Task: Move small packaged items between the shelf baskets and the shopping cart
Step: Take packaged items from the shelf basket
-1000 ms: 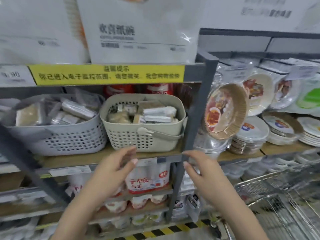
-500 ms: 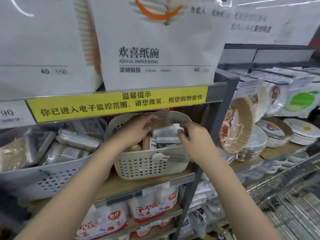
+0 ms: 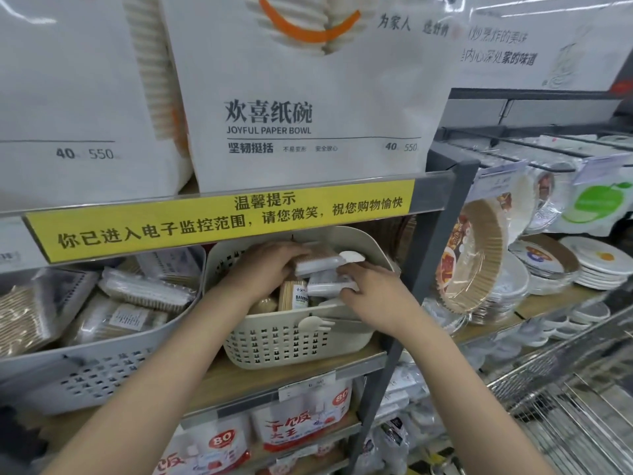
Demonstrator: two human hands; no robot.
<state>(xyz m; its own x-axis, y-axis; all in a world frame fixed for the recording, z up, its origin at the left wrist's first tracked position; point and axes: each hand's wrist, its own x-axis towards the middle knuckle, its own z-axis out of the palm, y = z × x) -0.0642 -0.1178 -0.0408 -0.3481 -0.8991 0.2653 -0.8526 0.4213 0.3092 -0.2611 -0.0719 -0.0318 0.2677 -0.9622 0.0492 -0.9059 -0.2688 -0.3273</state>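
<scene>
Reaching mid-frame into the cream basket (image 3: 294, 344) beneath the yellow shelf strip (image 3: 219, 219), left hand (image 3: 270, 265) grips a brown-and-white packet (image 3: 317, 260), right hand (image 3: 371, 289) a white packet (image 3: 323, 287).

cream basket (image 3: 291, 347) with slotted holes, grey basket (image 3: 85, 375) likewise, yellow sign (image 3: 219, 221) with black lettering, white bag (image 3: 308, 97) with an orange arc.

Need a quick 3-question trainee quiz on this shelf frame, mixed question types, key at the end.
1. True or false: both hands are inside the beige basket.
2. The left hand grips: A) a white-edged pack B) a paper plate C) the cart.
3. Fill in: the grey basket sits to the ___ of the beige one.

Key: 1 true; 2 A; 3 left. The right hand pinches another small white pack.
</scene>
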